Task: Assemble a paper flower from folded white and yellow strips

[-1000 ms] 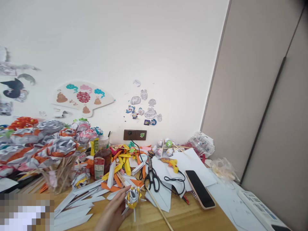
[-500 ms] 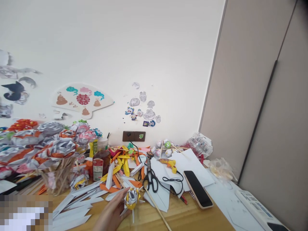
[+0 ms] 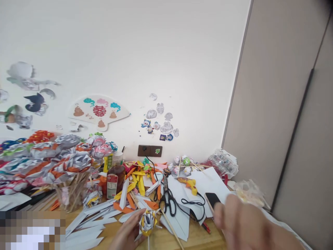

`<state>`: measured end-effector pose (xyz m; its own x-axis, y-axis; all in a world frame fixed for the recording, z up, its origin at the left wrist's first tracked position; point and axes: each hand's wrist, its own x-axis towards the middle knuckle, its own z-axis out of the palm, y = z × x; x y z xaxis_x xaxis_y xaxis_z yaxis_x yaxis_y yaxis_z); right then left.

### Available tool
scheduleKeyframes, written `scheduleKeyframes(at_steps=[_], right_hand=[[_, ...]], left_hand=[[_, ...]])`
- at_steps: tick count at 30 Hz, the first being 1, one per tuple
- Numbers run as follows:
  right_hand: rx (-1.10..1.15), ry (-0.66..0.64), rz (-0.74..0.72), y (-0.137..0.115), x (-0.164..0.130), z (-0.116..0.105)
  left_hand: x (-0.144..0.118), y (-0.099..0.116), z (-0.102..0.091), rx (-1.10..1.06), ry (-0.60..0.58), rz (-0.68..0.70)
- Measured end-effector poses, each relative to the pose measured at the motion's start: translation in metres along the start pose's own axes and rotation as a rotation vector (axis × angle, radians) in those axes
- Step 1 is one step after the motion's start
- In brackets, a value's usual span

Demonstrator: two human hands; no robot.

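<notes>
My left hand (image 3: 130, 231) is closed around a paper flower (image 3: 147, 223) with white and yellow petals, at the bottom centre. A pale stem end pokes out below the flower. At the lower right my right hand (image 3: 247, 225) is raised close to the camera and blurred, its fingers curled together; whether it holds anything cannot be seen. It hides part of the phone (image 3: 212, 199) on the table. A wooden stick (image 3: 173, 229) lies beside the flower, next to black-handled scissors (image 3: 168, 203) and white paper sheets (image 3: 180, 224).
Folded paper strips (image 3: 88, 227) spread across the table's left. A bunch of paper flowers (image 3: 70, 163) stands in a holder behind them, beside a bottle (image 3: 116, 180). A yellow glue gun (image 3: 191, 184) with a looping black cord lies on paper. Plastic bags (image 3: 251, 194) sit near the cabinet.
My right hand has come into view at the lower right, over the phone. The camera has turned slightly left, so the scene sits further right. My left hand still holds the paper flower.
</notes>
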<state>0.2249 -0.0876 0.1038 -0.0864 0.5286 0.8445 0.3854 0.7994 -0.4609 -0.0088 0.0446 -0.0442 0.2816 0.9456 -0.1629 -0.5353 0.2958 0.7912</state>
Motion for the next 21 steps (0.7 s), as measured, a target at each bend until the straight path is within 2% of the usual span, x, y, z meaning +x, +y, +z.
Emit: scheduleKeyframes(at_steps=[2,3,4,7,9,12,16,21], right_hand=[[0.060,-0.007,0.010,0.003,0.009,0.014],[0.081,-0.012,0.065,0.010,0.012,0.023],[0.100,-0.007,0.153,0.020,0.012,0.033],[0.175,-0.008,0.617,0.065,-0.001,0.065],[0.215,-0.014,0.731,0.093,-0.017,0.082],[0.318,-0.048,0.808,0.112,-0.035,0.098],[0.461,-0.112,0.825,0.106,-0.040,0.102],[0.538,-0.111,0.812,0.102,-0.039,0.102]], left_hand=[[-0.003,0.001,0.002,-0.027,-0.053,0.039],[-0.006,0.002,0.003,-0.029,-0.071,0.047],[-0.009,0.003,0.006,-0.028,-0.083,0.050],[-0.016,0.005,0.011,-0.023,-0.096,0.059],[-0.019,0.005,0.013,-0.021,-0.100,0.066],[-0.025,0.004,0.016,-0.013,-0.107,0.063],[-0.031,0.003,0.021,0.014,-0.099,0.066],[-0.033,0.003,0.023,0.032,-0.054,0.101]])
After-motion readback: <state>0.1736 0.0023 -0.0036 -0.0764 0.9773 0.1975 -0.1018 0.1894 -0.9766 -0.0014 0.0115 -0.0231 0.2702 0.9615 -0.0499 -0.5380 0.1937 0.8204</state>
